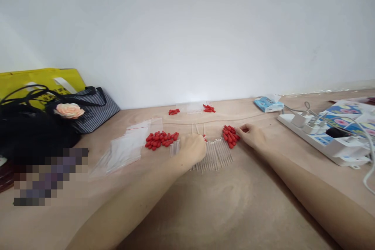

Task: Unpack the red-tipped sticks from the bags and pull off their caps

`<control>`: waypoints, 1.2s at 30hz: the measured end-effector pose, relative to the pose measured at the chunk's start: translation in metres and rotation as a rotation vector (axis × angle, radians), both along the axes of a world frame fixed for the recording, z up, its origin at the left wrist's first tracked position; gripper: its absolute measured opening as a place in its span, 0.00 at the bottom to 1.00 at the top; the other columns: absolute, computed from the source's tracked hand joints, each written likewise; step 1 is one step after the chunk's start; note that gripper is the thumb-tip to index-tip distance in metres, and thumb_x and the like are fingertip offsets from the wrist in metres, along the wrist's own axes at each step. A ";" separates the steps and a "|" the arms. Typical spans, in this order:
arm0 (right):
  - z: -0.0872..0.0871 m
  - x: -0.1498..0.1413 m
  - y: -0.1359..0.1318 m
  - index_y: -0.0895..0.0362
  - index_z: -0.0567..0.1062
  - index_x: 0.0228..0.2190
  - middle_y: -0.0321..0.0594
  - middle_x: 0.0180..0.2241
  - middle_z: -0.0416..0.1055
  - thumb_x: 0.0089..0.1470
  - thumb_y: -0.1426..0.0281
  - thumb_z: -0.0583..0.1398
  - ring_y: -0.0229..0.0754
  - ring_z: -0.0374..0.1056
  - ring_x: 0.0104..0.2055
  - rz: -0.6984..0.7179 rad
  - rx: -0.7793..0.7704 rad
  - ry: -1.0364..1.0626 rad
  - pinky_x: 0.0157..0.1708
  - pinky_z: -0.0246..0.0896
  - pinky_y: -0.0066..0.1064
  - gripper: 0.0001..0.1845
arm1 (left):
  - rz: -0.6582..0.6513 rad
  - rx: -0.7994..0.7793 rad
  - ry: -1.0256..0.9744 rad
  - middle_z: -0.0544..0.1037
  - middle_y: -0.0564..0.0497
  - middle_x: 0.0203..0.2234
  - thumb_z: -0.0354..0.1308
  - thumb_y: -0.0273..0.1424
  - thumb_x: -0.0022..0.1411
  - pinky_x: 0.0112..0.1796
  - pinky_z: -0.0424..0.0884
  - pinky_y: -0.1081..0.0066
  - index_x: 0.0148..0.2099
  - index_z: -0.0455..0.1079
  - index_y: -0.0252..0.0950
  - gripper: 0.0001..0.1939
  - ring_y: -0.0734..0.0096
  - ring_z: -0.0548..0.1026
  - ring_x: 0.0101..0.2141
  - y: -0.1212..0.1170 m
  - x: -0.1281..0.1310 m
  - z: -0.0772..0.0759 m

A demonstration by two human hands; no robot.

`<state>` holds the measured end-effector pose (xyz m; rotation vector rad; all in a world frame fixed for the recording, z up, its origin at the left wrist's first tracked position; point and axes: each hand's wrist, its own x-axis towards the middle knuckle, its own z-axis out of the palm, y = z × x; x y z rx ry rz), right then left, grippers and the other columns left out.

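My left hand (193, 147) is curled closed over a row of thin clear tubes (218, 154) laid side by side on the table. Its fingertips are hidden behind the knuckles, and a bit of red shows just past them. A few pale tubes (197, 128) lie beyond this hand. My right hand (252, 136) has thumb and forefinger pinched at the edge of a pile of small red bulbs (230, 136); I cannot make out what is between the tips. Left of my left hand lies a larger pile of red bulbs (159, 140).
Clear zip bags (124, 148) are spread at left. By the wall, another clear bag (190, 107) lies between two small red clusters (174, 112). A tissue pack (268, 104) and a white power strip (319, 140) with plugs stand at right, a striped bag (96, 111) at left.
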<state>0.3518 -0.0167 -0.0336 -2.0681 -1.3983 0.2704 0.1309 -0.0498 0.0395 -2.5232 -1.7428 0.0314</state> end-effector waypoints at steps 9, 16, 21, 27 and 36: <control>-0.001 -0.004 0.001 0.53 0.75 0.26 0.38 0.28 0.74 0.48 0.55 0.54 0.46 0.68 0.35 0.004 -0.047 -0.030 0.33 0.52 0.34 0.17 | 0.035 -0.050 0.040 0.77 0.36 0.31 0.49 0.28 0.53 0.32 0.69 0.64 0.36 0.73 0.31 0.13 0.55 0.75 0.35 0.007 0.012 -0.008; -0.002 -0.003 0.001 0.51 0.75 0.28 0.36 0.29 0.74 0.49 0.55 0.53 0.45 0.68 0.35 0.011 -0.051 -0.033 0.34 0.53 0.33 0.17 | 0.056 0.015 0.010 0.76 0.40 0.29 0.46 0.30 0.56 0.30 0.69 0.64 0.34 0.72 0.32 0.13 0.56 0.75 0.33 0.007 -0.001 -0.002; -0.003 -0.003 0.001 0.51 0.76 0.28 0.37 0.30 0.75 0.50 0.56 0.52 0.47 0.68 0.37 0.012 -0.050 -0.048 0.38 0.51 0.37 0.17 | -0.171 0.198 -0.189 0.74 0.44 0.27 0.43 0.33 0.60 0.31 0.68 0.64 0.32 0.70 0.33 0.16 0.62 0.73 0.30 -0.004 -0.037 -0.016; -0.005 -0.005 0.000 0.51 0.76 0.29 0.38 0.30 0.75 0.49 0.55 0.52 0.47 0.67 0.37 0.019 -0.006 -0.068 0.40 0.49 0.39 0.17 | -0.655 0.215 -0.407 0.72 0.44 0.42 0.54 0.42 0.53 0.47 0.62 0.57 0.44 0.68 0.37 0.20 0.59 0.68 0.45 -0.034 -0.044 -0.046; 0.013 -0.017 -0.005 0.54 0.74 0.30 0.41 0.35 0.73 0.52 0.60 0.48 0.46 0.65 0.40 0.046 0.136 -0.179 0.41 0.46 0.38 0.18 | -0.593 0.167 -0.493 0.74 0.49 0.41 0.52 0.29 0.55 0.52 0.58 0.55 0.40 0.70 0.38 0.10 0.63 0.67 0.48 -0.032 -0.044 -0.057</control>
